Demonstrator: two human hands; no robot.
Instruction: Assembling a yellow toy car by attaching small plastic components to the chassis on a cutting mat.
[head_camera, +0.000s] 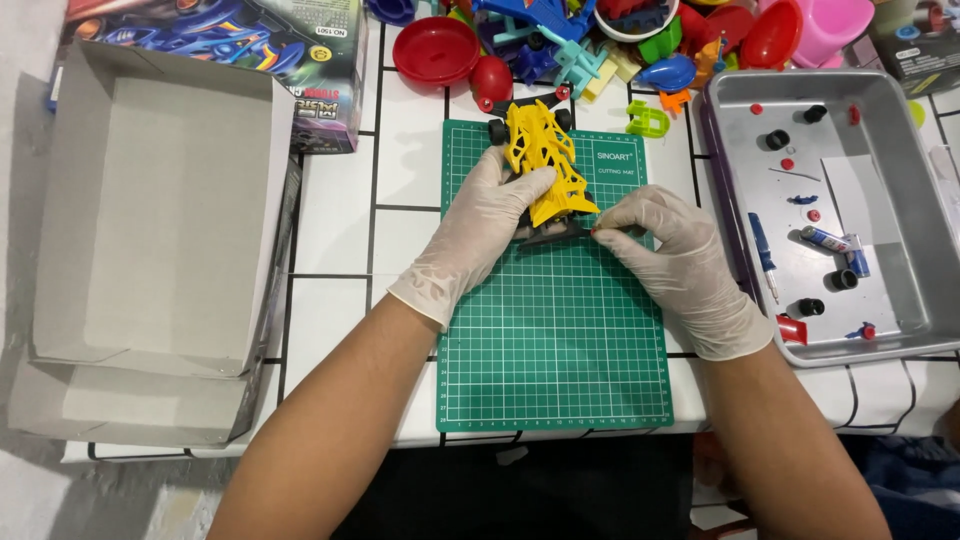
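A yellow toy race car (545, 160) with black wheels and a dark chassis lies on a green cutting mat (555, 340). My left hand (480, 225), in a white glove, rests on the car's left side and holds its body. My right hand (670, 255), also gloved, pinches at the car's near right corner by the dark chassis edge; whether a small part sits between the fingertips I cannot tell.
An open grey cardboard box (160, 220) lies at the left, a printed toy box (300, 50) behind it. A metal tray (900, 200) at the right holds small black wheels, red parts, batteries and a blue screwdriver. Colourful plastic toys (600, 40) crowd the far edge.
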